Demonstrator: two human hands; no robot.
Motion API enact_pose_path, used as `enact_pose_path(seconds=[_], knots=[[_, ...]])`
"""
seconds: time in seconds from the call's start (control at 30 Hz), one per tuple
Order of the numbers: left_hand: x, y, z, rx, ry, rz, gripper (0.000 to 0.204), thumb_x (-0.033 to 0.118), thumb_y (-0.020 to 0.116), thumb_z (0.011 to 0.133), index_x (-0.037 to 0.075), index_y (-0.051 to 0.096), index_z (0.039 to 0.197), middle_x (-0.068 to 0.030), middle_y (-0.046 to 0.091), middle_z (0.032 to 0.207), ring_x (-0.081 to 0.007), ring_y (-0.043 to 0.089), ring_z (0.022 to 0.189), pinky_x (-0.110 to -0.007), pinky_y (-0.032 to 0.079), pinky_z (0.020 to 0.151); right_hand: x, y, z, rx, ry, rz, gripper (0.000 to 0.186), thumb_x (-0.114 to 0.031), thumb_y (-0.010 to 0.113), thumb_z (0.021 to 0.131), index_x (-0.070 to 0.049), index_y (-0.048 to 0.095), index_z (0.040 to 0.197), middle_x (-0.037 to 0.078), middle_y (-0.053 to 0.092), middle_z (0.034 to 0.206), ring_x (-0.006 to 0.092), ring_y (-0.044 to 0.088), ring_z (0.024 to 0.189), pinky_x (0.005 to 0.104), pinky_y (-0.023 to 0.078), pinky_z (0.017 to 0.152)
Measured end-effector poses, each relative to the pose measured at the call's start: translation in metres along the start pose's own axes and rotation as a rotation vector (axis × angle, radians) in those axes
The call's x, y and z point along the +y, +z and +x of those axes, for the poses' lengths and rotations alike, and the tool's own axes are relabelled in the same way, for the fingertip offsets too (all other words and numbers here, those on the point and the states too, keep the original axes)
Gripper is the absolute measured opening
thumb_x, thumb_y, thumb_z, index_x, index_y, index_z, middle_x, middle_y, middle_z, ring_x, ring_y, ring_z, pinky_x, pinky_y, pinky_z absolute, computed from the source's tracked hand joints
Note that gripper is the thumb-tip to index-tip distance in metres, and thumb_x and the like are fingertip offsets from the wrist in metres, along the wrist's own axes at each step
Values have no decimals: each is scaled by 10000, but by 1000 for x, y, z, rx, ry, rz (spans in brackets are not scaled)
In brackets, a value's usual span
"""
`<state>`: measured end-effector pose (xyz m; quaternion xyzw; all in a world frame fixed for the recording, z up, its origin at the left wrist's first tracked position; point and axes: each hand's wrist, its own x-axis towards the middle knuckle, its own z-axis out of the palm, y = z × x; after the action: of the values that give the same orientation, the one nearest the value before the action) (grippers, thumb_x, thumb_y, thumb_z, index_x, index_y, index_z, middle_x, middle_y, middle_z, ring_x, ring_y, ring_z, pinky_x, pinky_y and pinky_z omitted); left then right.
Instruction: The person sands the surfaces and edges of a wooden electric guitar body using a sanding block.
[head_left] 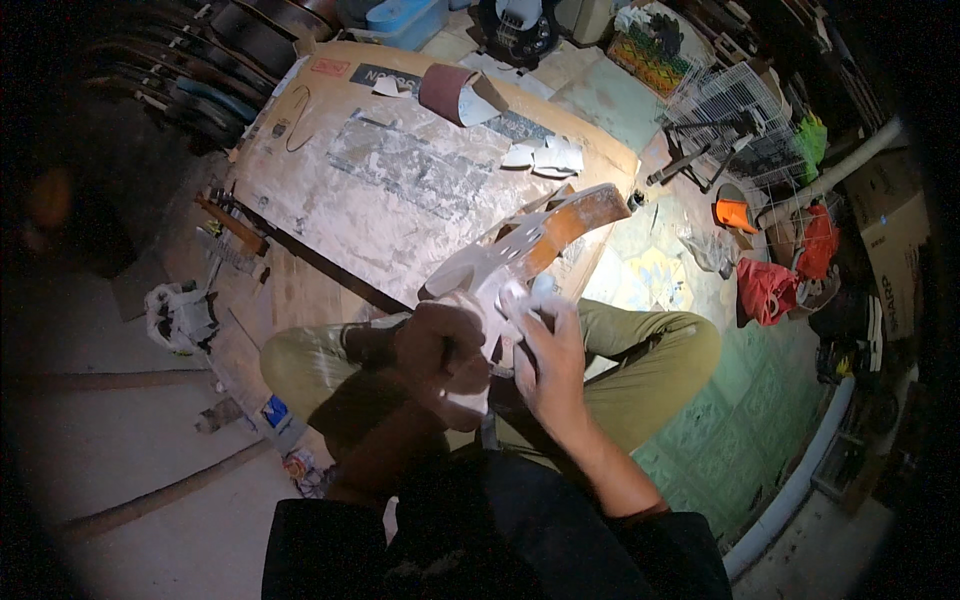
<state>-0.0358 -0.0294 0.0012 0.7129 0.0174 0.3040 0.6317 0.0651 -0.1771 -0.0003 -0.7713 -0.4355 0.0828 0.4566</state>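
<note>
A pale, dust-coated wooden guitar body [555, 225] with orange-brown sides stretches from my lap onto the cardboard. My left hand [442, 355] is wrapped around its near, narrower end, mostly in shadow. My right hand [545, 355] lies against the same end on the right, fingers bent and pressed on a small pale piece that I cannot make out clearly. The far, curved end of the body rests near torn white paper pieces [545, 157].
Dusty cardboard [330, 190] lies ahead, with a brown sandpaper sheet [450, 95]. Dark stacked instruments [200, 90] stand at the back left. A wire cage [730, 120], red bags [770, 290], an orange item [735, 207] and cardboard boxes [890, 250] crowd the right side.
</note>
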Motion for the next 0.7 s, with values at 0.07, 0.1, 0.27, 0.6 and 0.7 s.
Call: enact_pose_path(seconds=[0.07, 0.1, 0.27, 0.6, 0.7], knots=[[-4, 4, -11, 78, -115, 125, 155, 6, 656, 825, -104, 570, 758, -140, 579, 618, -160, 540, 516, -309, 441, 503, -2, -1, 9, -20, 18, -17, 660, 123, 612, 677, -62, 612, 1311, 194, 561, 1142, 384, 546, 1061, 435, 446, 934], [-10, 4, -15, 95, -145, 154, 147, 2, 656, 825, -106, 575, 769, -142, 590, 630, -163, 549, 523, -309, 447, 509, 0, -2, 3, -22, 29, -20, 660, 123, 612, 677, -62, 612, 1311, 194, 561, 1142, 384, 546, 1061, 435, 446, 934], [-39, -30, -8, -594, -587, -864, 276, 217, 782, 767, 48, 567, 807, -34, 550, 693, -117, 514, 599, -284, 435, 573, -4, -1, 9, -6, 4, 17, 633, 129, 612, 676, -46, 621, 1285, 193, 560, 1141, 379, 546, 1068, 433, 448, 938], [-21, 16, -8, 79, -36, -163, 191, 92, 732, 743, 22, 578, 831, -21, 516, 674, -100, 452, 544, -268, 384, 525, -11, -6, 10, 2, 46, 48, 567, 119, 579, 703, -21, 628, 1250, 190, 565, 1142, 376, 563, 1071, 438, 459, 927], [-10, -6, -5, -11, -2, -231, 164, 60, 734, 734, 31, 601, 826, 9, 509, 650, -79, 469, 533, -253, 383, 523, -10, -3, -9, -30, 39, 77, 555, 115, 580, 709, -10, 624, 1248, 193, 566, 1141, 381, 557, 1071, 433, 454, 923]])
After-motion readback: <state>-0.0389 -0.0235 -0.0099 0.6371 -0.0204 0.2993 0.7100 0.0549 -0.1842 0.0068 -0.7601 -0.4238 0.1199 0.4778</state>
